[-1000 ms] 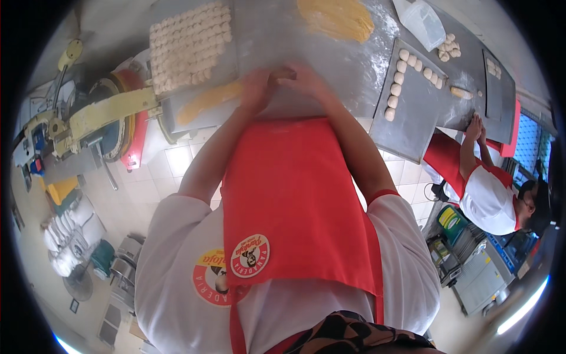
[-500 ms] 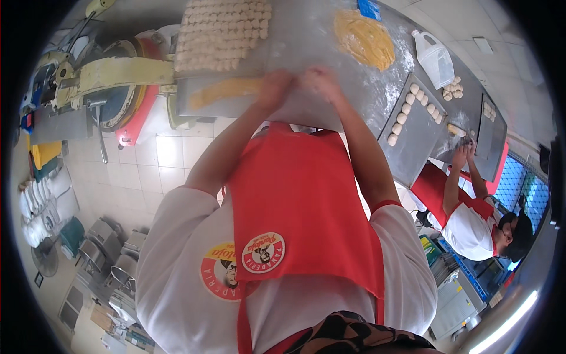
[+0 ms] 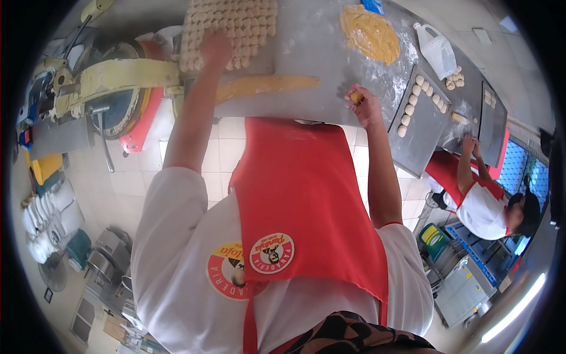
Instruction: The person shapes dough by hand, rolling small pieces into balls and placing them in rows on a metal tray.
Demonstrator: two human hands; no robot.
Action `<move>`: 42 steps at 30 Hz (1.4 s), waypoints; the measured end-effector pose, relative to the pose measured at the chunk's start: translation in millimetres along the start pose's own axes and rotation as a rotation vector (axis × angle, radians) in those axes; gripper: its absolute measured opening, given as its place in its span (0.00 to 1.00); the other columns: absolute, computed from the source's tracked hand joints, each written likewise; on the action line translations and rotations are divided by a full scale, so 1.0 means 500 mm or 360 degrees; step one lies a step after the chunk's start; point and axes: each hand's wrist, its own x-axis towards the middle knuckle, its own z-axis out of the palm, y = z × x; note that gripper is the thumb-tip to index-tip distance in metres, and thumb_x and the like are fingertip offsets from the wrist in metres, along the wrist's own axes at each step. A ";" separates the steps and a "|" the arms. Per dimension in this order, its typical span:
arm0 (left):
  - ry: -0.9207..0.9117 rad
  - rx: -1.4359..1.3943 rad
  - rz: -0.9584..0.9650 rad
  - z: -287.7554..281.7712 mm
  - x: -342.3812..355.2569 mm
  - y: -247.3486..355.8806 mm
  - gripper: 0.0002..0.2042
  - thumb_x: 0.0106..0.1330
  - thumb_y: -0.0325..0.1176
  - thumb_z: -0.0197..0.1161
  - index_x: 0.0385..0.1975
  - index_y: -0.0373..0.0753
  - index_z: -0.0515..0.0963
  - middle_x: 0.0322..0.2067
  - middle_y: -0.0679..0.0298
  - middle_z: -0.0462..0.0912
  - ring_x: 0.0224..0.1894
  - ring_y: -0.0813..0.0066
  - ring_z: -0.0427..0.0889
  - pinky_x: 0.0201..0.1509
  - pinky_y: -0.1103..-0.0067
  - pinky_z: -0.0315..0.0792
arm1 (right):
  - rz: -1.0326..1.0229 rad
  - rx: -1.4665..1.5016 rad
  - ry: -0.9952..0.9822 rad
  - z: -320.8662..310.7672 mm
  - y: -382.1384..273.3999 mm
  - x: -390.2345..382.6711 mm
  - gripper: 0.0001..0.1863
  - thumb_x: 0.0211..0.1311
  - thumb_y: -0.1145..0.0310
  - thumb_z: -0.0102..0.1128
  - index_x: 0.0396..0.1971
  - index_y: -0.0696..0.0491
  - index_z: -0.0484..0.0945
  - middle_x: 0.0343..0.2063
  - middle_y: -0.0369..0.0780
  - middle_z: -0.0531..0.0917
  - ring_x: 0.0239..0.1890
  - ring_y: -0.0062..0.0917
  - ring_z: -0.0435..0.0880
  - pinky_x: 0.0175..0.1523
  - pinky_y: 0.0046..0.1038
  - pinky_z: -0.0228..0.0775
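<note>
My left hand (image 3: 216, 48) reaches over the rows of small pale dough balls (image 3: 250, 29) at the far left of the metal table; it is blurred, and its fingers cannot be made out. At the table's near edge my right hand (image 3: 367, 108) is closed around a small piece of yellow dough (image 3: 356, 97), part of which shows between the fingers. Between my two hands a long strip of the yellow dough (image 3: 268, 85) lies flat on the table, its thin end pointing toward my right hand.
A flattened mass of yellow dough (image 3: 370, 34) lies on the floured table (image 3: 306, 53) beside a plastic jug (image 3: 436, 50). To the right, a tray (image 3: 407, 147) carries dough balls. A co-worker (image 3: 480, 206) works at the far right. Yellowish machinery (image 3: 127, 75) stands at the left.
My hands have moved apart: the left went up and left over the dough balls, the right went right and nearer with a piece of yellow dough. More of the dough strip is now visible.
</note>
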 end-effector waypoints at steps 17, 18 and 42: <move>-0.0885 -0.2649 -0.0259 -0.121 -0.204 0.393 0.13 0.75 0.32 0.63 0.54 0.35 0.77 0.43 0.63 0.85 0.39 0.79 0.83 0.44 0.79 0.79 | -0.0956 -0.0724 -0.0011 0.268 -0.062 -0.145 0.11 0.64 0.72 0.71 0.42 0.60 0.84 0.31 0.36 0.87 0.31 0.15 0.82 0.37 0.22 0.74; -0.0940 -0.2577 -0.0272 -0.129 -0.207 0.398 0.13 0.75 0.33 0.63 0.54 0.35 0.77 0.43 0.63 0.85 0.38 0.79 0.82 0.44 0.79 0.79 | -0.0959 -0.0683 -0.0040 0.253 -0.059 -0.136 0.11 0.64 0.72 0.71 0.43 0.61 0.83 0.31 0.36 0.87 0.31 0.15 0.82 0.37 0.22 0.75; -0.1452 -0.3005 -0.0728 -0.091 -0.215 0.476 0.16 0.77 0.40 0.60 0.53 0.32 0.78 0.47 0.57 0.87 0.48 0.68 0.88 0.54 0.71 0.84 | -0.1093 -0.0720 0.0044 0.044 -0.073 -0.088 0.22 0.57 0.77 0.71 0.53 0.52 0.80 0.47 0.40 0.84 0.45 0.26 0.86 0.49 0.31 0.80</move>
